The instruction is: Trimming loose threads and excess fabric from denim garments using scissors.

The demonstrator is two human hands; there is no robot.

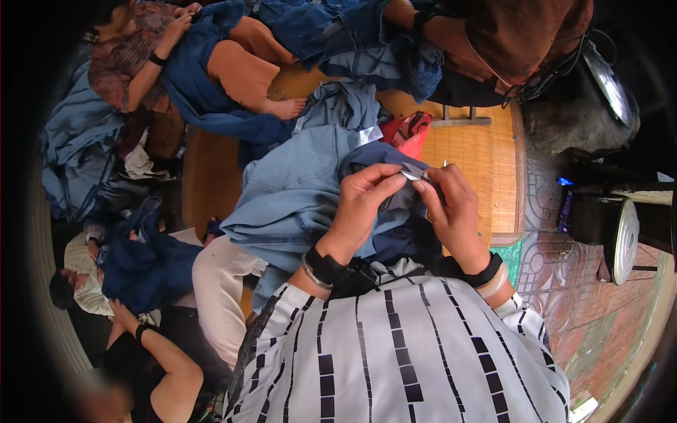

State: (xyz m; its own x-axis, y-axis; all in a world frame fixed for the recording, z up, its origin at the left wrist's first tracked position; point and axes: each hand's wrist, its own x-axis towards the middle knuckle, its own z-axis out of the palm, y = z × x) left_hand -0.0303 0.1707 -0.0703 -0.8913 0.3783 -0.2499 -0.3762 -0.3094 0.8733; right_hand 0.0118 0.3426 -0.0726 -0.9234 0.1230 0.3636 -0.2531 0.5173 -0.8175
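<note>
the left hand (360,208) is pinched closed, on what i can't tell; the right hand (457,211) grips small scissors (415,170) over dark blue cloth (364,155), inside the mat's (506,190) right edge. probably thread trimming; snipping calls for steadiness.

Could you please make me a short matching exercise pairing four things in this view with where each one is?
Things
1. small silver-bladed metal scissors
2. light-blue denim garment
3. red piece of material with dark markings
4. yellow-brown woven mat

Places
A. beneath the garments, its bare part reaching out to the right
B. in the right hand, blades toward the left hand
C. beyond the hands, a small bright patch
D. spread mostly to the left of the left hand

Pairs: 1-B, 2-D, 3-C, 4-A
</note>
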